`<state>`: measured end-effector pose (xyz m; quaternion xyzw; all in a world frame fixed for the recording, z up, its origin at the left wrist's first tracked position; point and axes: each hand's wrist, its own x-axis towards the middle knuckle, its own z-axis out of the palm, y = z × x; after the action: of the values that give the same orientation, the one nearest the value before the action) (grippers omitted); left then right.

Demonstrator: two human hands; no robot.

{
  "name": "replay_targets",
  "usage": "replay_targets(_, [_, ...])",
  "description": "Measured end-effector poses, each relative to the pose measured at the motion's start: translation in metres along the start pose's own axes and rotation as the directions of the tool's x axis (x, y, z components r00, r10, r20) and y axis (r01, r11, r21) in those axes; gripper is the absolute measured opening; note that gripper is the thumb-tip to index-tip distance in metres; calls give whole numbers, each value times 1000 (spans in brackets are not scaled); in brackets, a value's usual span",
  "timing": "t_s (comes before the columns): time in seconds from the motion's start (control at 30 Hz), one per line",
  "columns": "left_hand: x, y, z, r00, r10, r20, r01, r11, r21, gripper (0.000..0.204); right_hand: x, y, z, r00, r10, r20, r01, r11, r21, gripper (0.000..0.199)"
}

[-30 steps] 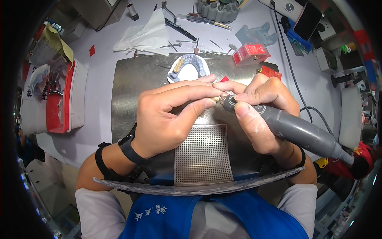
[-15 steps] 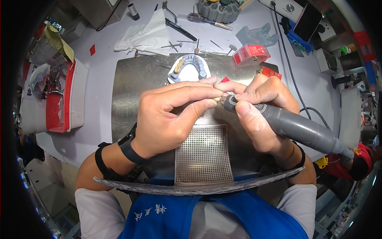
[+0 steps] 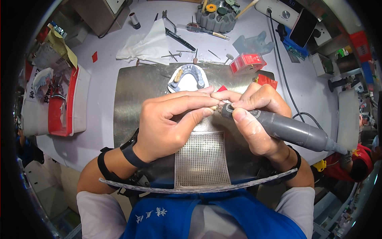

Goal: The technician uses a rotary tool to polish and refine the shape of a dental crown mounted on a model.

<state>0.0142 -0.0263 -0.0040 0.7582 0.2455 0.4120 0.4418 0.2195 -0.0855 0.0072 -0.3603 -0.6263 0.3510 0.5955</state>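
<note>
My right hand [image 3: 260, 115] is closed round a dark grey dental handpiece [image 3: 290, 129], its tip pointing left. My left hand [image 3: 175, 121] pinches a small, pale, tooth-like piece [image 3: 215, 108] between thumb and fingers, right at the handpiece tip. Fingers of both hands meet there and partly hide the piece and the bur. Just beyond the fingers stands a dental model [image 3: 188, 78], a grey-blue tooth arch on a white base with some yellowish teeth on its left side. Below my hands lies a perforated metal grid [image 3: 202, 159] set in a metal work plate [image 3: 131, 99].
Beyond the plate lie a white tissue [image 3: 145, 46], a black pen [image 3: 180, 39], several loose burs and a red tape dispenser [image 3: 247, 63]. A grey bur holder [image 3: 217, 19] stands at the back. A red-and-white bin [image 3: 79, 99] is at left; a cable [image 3: 278, 51] runs down the right.
The view has shifted slightly, so the bench items appear lower. Both hands keep the same grip, with the handpiece tip still at the small piece.
</note>
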Motion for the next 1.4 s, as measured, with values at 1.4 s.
replay_targets(1.4, [1,2,1,1000,-22,-7,21,998,-61,20,3,-1,-6,997,-11,70,9,999,30,8])
